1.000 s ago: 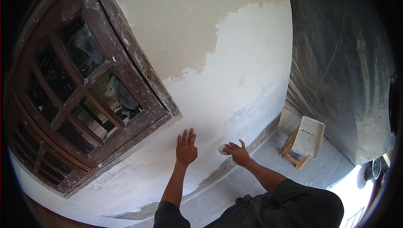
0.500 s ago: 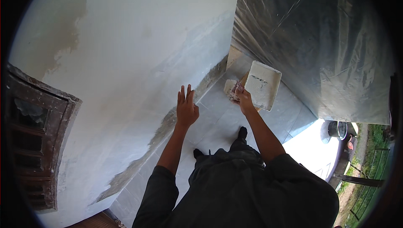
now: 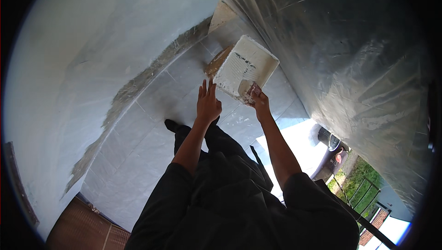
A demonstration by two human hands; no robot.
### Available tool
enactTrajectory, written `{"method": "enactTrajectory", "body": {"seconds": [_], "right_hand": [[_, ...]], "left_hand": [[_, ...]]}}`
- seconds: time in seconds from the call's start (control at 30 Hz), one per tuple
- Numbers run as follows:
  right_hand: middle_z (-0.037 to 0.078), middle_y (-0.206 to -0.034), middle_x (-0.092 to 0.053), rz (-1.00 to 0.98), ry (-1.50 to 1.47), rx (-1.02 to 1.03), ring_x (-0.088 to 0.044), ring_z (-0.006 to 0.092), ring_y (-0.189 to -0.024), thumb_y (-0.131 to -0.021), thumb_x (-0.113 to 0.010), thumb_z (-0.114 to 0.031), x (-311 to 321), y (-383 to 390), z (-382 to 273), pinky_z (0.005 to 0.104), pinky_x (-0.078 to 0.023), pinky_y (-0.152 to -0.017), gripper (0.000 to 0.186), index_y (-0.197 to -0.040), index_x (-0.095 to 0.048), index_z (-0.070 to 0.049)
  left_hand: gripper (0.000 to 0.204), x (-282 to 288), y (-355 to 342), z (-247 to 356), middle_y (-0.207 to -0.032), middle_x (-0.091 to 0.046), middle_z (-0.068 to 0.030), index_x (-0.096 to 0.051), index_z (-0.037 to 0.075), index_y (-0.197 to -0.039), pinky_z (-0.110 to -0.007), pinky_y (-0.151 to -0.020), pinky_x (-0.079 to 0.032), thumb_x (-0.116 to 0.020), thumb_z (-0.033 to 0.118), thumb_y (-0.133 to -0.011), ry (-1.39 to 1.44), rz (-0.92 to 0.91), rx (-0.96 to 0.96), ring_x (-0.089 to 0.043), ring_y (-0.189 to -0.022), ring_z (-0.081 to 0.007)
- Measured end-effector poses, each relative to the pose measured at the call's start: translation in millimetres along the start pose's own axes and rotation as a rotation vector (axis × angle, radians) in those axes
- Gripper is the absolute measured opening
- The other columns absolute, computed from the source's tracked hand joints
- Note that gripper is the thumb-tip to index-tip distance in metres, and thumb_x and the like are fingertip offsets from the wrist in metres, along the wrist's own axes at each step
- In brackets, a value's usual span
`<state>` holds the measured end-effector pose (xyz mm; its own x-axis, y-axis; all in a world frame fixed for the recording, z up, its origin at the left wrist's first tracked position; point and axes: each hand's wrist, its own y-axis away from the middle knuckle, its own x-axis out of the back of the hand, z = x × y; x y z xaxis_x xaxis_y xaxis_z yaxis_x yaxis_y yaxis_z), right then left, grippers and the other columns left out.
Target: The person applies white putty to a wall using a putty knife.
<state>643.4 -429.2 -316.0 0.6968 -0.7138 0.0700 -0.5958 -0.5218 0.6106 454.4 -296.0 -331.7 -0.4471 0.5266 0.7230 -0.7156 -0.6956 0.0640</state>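
Note:
My right hand [image 3: 260,102] is closed on a wide flat paintbrush [image 3: 247,90] with a reddish-brown, paint-smeared handle. The brush's pale end lies over the near side of a white paint tray [image 3: 269,61]; whether it touches the tray cannot be made out. Ridges and dark streaks show inside the tray, which rests tilted on a brown box-like support [image 3: 216,63]. My left hand [image 3: 208,106] holds nothing, its fingers stretched out near the tray's left corner. Contact between those fingertips and the tray is unclear.
On the left rises a whitish wall [image 3: 92,43] with a rough grey strip [image 3: 122,98] along its base. Plastic sheeting [image 3: 340,61] hangs at right. Grey tiles [image 3: 133,139] cover the floor. A dark bucket [image 3: 328,138] stands by the bright opening, with grass [image 3: 363,178] beyond.
My view has turned toward the tray, and the window has left it. The brush has gone from beside the tray to over its near side. My left hand remains open.

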Motion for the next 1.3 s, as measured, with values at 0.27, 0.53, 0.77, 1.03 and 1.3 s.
{"method": "enactTrajectory", "body": {"seconds": [0.27, 0.53, 0.77, 1.03, 1.3], "right_hand": [[0.016, -0.121, -0.071, 0.207, 0.601, 0.332, -0.068, 0.0241, -0.109, -0.104, -0.053, -0.024, 58.4, -111.8, 49.3, 0.0346, -0.05, -0.096, 0.04, -0.134, -0.062, 0.002], [0.023, -0.112, -0.072, 0.335, 0.987, 0.473, -0.07, 0.0417, -0.101, -0.099, -0.05, -0.011, 90.2, -186.1, 45.9, 0.049, -0.055, -0.089, 0.034, -0.129, -0.064, -0.005], [0.025, -0.103, -0.072, 0.326, 1.113, 0.487, -0.069, 0.0444, -0.095, -0.096, -0.049, -0.008, 84.4, -187.2, 56.9, 0.0535, -0.056, -0.083, 0.035, -0.128, -0.063, -0.006], [0.029, -0.099, -0.07, 0.369, 1.078, 0.447, -0.068, 0.0484, -0.094, -0.082, -0.052, -0.003, 66.2, -201.1, 74.2, 0.0568, -0.053, -0.087, 0.042, -0.123, -0.061, 0.0], [0.024, -0.101, -0.069, 0.383, 1.147, 0.53, -0.065, 0.0466, -0.096, -0.078, -0.057, 0.003, 32.0, -229.4, 77.2, 0.0543, -0.052, -0.09, 0.041, -0.119, -0.061, 0.001]], "left_hand": [[0.069, -90.7, -35.9, -42.1, -0.161, -0.031, -0.0252, -0.037, -0.005, -0.146, -0.054, -0.123, -0.024, -0.06, 0.006, -0.081, -0.055, -0.05, 0.197, -0.025, -0.15, -0.047], [0.078, -160.0, -68.0, -70.8, -0.16, -0.03, -0.0293, -0.031, -0.005, -0.149, -0.054, -0.124, -0.023, -0.064, 0.007, -0.079, 0.044, 0.006, 0.189, -0.024, -0.15, -0.0481], [0.08, -174.3, -63.9, -75.0, -0.158, -0.03, -0.0324, -0.029, -0.007, -0.15, -0.054, -0.123, -0.025, -0.065, 0.008, -0.08, 0.035, 0.07, 0.105, -0.027, -0.147, -0.052], [0.081, -173.6, -63.0, -77.0, -0.158, -0.03, -0.0321, -0.03, -0.005, -0.151, -0.053, -0.123, -0.025, -0.066, 0.006, -0.079, 0.059, 0.06, 0.096, -0.026, -0.148, -0.0518], [0.082, -173.8, -62.2, -80.5, -0.159, -0.027, -0.0321, -0.029, -0.004, -0.151, -0.054, -0.124, -0.024, -0.066, 0.007, -0.079, 0.072, 0.065, 0.08, -0.024, -0.149, -0.0515]]}}
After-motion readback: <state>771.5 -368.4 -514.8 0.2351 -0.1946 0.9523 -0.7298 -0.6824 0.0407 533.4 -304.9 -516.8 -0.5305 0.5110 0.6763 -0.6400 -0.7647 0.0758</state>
